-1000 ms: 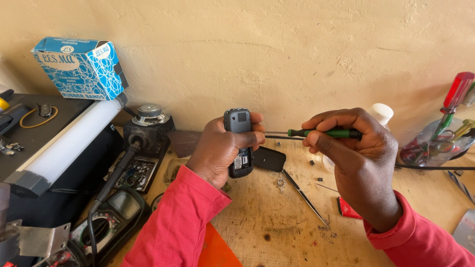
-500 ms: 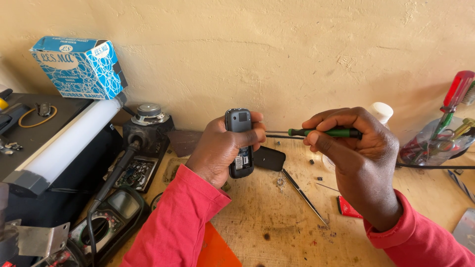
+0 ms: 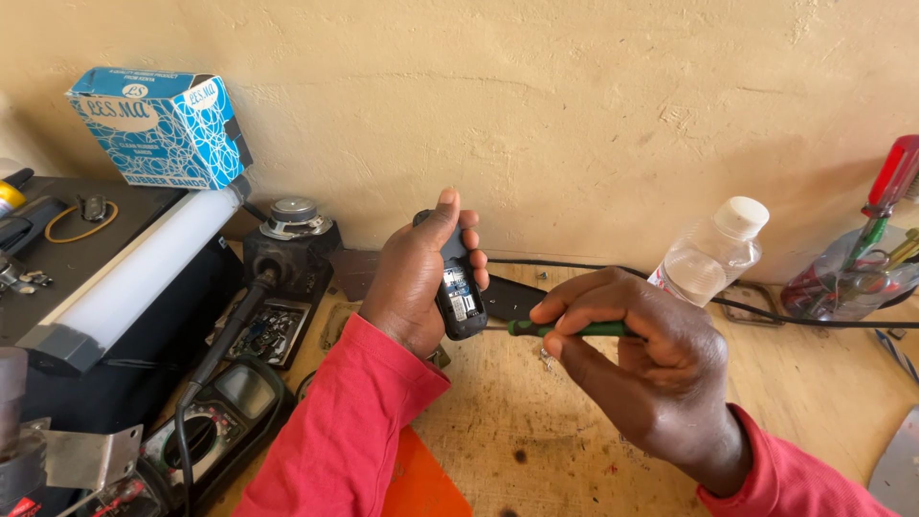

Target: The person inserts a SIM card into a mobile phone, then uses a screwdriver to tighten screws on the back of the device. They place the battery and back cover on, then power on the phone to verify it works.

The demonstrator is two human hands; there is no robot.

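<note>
My left hand (image 3: 414,278) grips a small dark phone (image 3: 459,292), held upright with its open back turned toward the right, thumb raised along its top. My right hand (image 3: 641,369) holds a thin green-handled screwdriver (image 3: 574,328) level, its tip pointing left and meeting the lower side of the phone. A flat black cover (image 3: 512,299) lies on the wooden bench (image 3: 536,431) just behind the two hands. Both sleeves are red.
A blue patterned box (image 3: 163,124) rests on a white tube light (image 3: 144,268) at the left. A multimeter (image 3: 206,431), a small speaker (image 3: 295,215) and a tray of parts (image 3: 263,330) stand nearby. A plastic bottle (image 3: 713,251) and a tool holder (image 3: 862,268) sit right.
My right hand has dropped lower and come left, bringing the screwdriver tip down to the phone's lower side. My left hand turned the phone and lifted its thumb.
</note>
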